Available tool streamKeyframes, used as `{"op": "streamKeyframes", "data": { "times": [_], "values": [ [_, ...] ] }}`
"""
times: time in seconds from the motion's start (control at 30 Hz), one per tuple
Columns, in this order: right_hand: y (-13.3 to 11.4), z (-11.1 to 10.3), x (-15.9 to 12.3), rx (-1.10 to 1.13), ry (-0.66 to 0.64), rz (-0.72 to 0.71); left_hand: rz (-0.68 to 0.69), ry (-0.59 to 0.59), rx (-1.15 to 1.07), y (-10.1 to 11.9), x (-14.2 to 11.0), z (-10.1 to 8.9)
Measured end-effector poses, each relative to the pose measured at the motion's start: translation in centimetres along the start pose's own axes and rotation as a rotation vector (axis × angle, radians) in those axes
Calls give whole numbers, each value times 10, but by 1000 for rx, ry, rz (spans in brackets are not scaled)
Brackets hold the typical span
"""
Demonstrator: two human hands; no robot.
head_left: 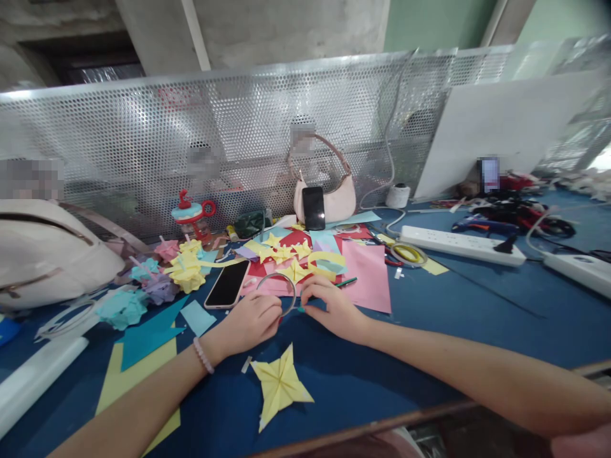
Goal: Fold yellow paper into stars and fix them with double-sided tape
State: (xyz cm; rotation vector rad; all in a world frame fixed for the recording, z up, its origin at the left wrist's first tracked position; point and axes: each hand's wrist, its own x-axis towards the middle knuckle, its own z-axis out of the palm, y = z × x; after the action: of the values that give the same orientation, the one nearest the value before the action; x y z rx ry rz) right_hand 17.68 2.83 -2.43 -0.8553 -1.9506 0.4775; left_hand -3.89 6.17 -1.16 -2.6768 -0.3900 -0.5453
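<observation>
My left hand (255,318) is closed on a thin ring that looks like a roll of clear tape (292,294), held upright above the blue table. Close beside it, my right hand (331,308) is bent into a pinch. A tiny teal bit shows at its fingertips, too small to name. Just in front of both hands lies a folded yellow paper star (280,383) with four points. A small pale scrap (247,364) lies by its left point. Behind the hands are several more yellow paper stars (296,272) on red and pink sheets.
A phone (228,284) lies left of the hands; another phone (314,208) leans on a pink handbag (346,197). Paper flowers (160,286) and a white bag (52,254) are at left. Pink paper (366,275) and a power strip (461,245) lie right. A perforated metal screen (258,114) stands behind.
</observation>
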Motion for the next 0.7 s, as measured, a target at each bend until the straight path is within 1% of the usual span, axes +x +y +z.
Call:
{"op": "streamKeyframes", "data": {
  "times": [0.17,0.33,0.43,0.5,0.6,0.7],
  "values": [
    [-5,-1,1,6,-42,-42,-63,-14,-9,-2,-3,5],
    [-3,-1,5,58,-17,33,-46,24,-51,1,0,2],
    [-5,-2,6,53,-3,44,-64,53,-78,5,2,-1],
    [-7,-3,5,41,-5,26,-102,66,-103,7,3,-2],
    [-8,-4,3,52,-7,4,-201,97,-136,9,2,-3],
    [-6,-4,1,73,65,49,-285,137,-157,10,1,-4]
  ]
}}
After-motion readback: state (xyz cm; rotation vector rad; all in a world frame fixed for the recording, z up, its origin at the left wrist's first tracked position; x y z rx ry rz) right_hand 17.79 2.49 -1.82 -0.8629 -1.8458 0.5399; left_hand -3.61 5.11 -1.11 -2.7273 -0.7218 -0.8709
